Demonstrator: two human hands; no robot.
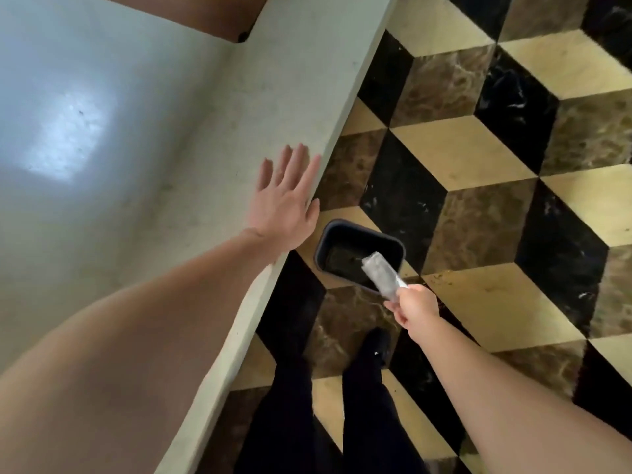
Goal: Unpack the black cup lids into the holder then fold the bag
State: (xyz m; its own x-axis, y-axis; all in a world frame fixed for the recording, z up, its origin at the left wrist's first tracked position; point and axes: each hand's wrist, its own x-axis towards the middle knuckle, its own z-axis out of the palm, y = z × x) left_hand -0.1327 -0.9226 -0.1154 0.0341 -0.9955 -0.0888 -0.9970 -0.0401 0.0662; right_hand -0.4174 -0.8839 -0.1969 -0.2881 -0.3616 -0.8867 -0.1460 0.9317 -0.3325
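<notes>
The left hand (285, 203) lies flat with fingers straight and spread on the edge of the pale, smooth stone counter (178, 138), holding nothing; the right hand (415, 307) has its fingers curled tight round one end of the folded, clear crinkled plastic bag (379, 270), gripping it; the bag's free end sticks out over the open top of the black rectangular plastic bin (355, 239), which stands on the black, brown and cream cube-patterned marble floor (478, 159), just beside the counter's edge.
</notes>
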